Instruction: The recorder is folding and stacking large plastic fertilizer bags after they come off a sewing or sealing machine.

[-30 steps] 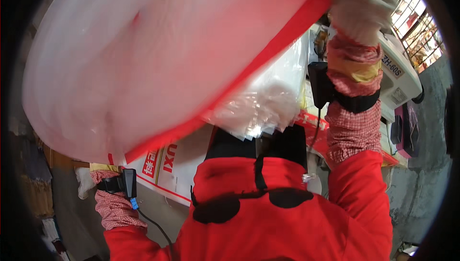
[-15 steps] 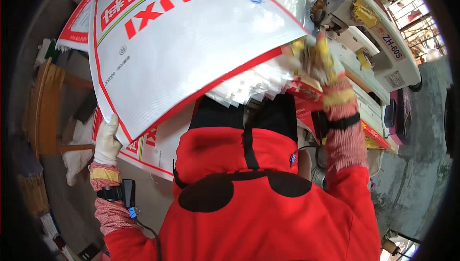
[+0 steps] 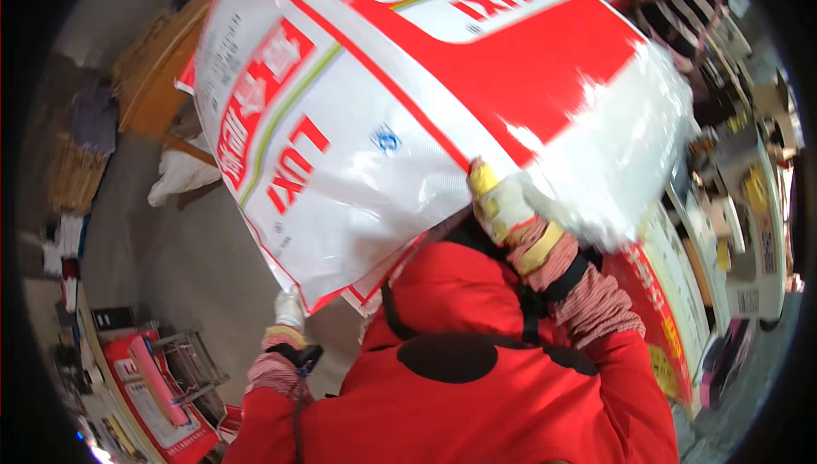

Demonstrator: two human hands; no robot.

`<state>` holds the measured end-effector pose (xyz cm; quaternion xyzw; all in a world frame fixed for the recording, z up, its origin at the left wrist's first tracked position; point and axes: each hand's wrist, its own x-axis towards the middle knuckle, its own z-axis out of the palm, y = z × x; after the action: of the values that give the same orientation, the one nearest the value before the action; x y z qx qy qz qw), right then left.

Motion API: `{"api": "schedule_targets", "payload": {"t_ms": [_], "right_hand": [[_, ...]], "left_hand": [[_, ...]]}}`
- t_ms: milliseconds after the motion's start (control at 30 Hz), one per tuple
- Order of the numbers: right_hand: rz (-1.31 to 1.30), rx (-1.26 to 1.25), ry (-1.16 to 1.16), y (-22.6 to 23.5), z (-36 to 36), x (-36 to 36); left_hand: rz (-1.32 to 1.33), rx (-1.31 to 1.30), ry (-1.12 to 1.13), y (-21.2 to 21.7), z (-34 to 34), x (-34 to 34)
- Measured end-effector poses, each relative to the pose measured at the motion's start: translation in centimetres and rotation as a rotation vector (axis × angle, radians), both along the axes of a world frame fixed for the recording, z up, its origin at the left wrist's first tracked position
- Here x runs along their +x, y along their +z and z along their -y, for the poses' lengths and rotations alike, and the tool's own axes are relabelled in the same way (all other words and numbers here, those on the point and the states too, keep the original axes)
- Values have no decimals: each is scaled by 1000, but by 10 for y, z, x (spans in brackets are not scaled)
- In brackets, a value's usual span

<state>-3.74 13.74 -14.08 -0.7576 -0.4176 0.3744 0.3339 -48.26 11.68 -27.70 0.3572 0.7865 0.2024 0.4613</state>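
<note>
A large white and red printed plastic-woven sack (image 3: 417,115) spreads up and away from my lap, bulging and creased. Clear shiny plastic film (image 3: 630,140) hangs at its right side. My left hand (image 3: 290,309), in a white glove, is closed on the sack's near left corner. My right hand (image 3: 508,206), in a worn white and yellow glove, is closed at the sack's near right edge, where print meets film. The sack hides part of its fingers.
To the right stands a pale sewing machine (image 3: 760,217) beside a bench with a red printed side (image 3: 655,319). A wooden piece of furniture (image 3: 166,64) is at the far left. Red and white printed material (image 3: 162,413) lies lower left. Striped cloth (image 3: 677,13) shows at the far right.
My right hand has come left and down from beside the sewing machine to the sack's edge. The sack has turned and bulged upward, with film now at its right. The view has swung left.
</note>
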Motion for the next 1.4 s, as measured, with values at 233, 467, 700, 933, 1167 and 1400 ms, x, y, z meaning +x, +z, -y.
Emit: {"api": "schedule_targets", "payload": {"t_ms": [233,467,700,933,1167,1400], "right_hand": [[-858,-97,-493,-22,-54,-44],[-958,135,-300,-140,-101,-5],[-1397,49,-323,-71,-44,2],[-1305,291,-134,17,31,-1],[-1140,198,-181,11,108,30],[215,-208,233,67,129,28]], "left_hand": [[-281,12,158,-50,38,12],[-252,89,211,-46,32,10],[-457,-137,-153,-74,-8,8],[-447,-180,-38,-61,-26,8],[-505,202,-270,-15,-75,83],[-264,1472,-913,249,-94,285]]}}
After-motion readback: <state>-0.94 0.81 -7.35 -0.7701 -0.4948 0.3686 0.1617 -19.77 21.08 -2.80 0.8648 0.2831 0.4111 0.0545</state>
